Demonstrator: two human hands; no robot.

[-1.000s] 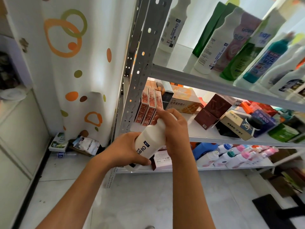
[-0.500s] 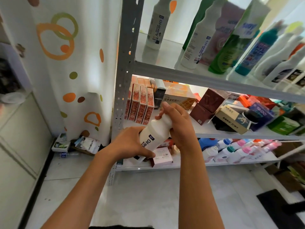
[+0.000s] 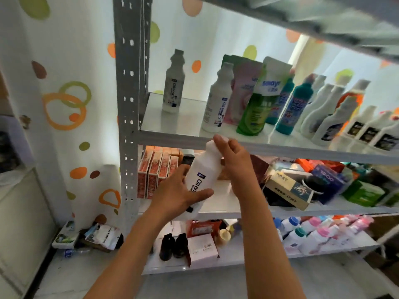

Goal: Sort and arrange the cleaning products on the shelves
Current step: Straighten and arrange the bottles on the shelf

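Note:
I hold a white "Oil enemy" bottle [image 3: 201, 174] tilted in front of the grey metal shelving [image 3: 269, 145]. My left hand [image 3: 179, 192] grips its lower body. My right hand [image 3: 234, 160] wraps its neck and top, hiding the cap. The bottle's top is level with the front edge of the upper shelf. On that shelf stand two matching white bottles, one [image 3: 173, 83] at the left rear and one [image 3: 218, 100] nearer the front.
Right of them stand pouches [image 3: 253, 98], teal bottles [image 3: 299, 106] and several white bottles [image 3: 336, 119]. Orange boxes [image 3: 156, 175] and assorted cartons [image 3: 289, 188] fill the middle shelf. Capped bottles [image 3: 313, 236] and a white box [image 3: 204, 249] sit below. A dotted curtain [image 3: 64, 104] hangs left.
Both hands raised the bottle from the middle shelf's level to the upper shelf's edge. My view tilted up, so the upper shelf and its bottles now fill the frame.

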